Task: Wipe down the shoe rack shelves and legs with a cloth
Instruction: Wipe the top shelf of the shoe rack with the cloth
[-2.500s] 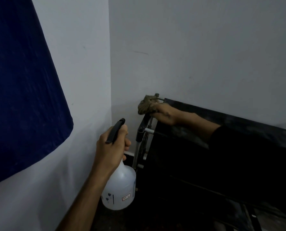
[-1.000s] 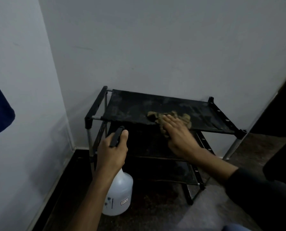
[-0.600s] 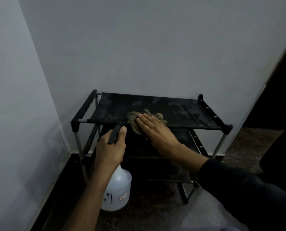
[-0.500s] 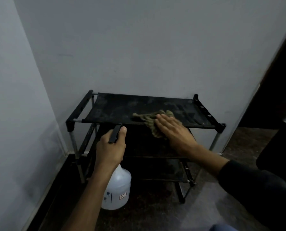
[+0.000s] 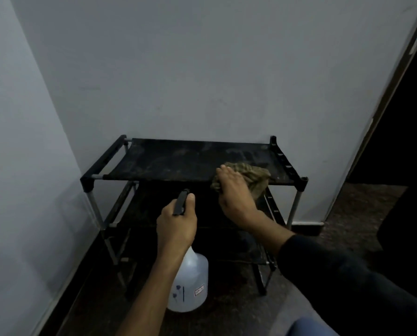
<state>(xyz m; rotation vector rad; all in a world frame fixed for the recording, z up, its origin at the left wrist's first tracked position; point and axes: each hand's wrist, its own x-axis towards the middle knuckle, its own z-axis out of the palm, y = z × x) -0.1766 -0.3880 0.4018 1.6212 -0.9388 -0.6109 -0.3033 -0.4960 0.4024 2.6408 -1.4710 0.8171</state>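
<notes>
**A:** Where is the cloth?

**B:** The olive-brown cloth (image 5: 250, 177) lies bunched at the right front of the shoe rack's (image 5: 192, 161) top shelf, part of it drooping over the front edge. The right hand (image 5: 234, 192) lies palm-down on it, fingers (image 5: 223, 172) stretched forward and only loosely curled, pressing rather than gripping. A dark sleeve (image 5: 348, 287) covers that forearm.

**A:** And the rack itself?

**B:** A black three-tier rack on metal legs, standing in a corner against a pale wall (image 5: 202, 69); its top shelf shows dusty smears.

**A:** The other hand?

**B:** The left hand (image 5: 177, 226), bare-armed, is held out in front of the rack, fingers wrapped tight round the neck of a spray bottle (image 5: 189, 284), thumb by the black trigger (image 5: 180, 202).

**A:** Anything in the bottle?

**B:** It is translucent white with a small label; I cannot tell its fill level. It hangs above the dark floor (image 5: 226, 311).
</notes>
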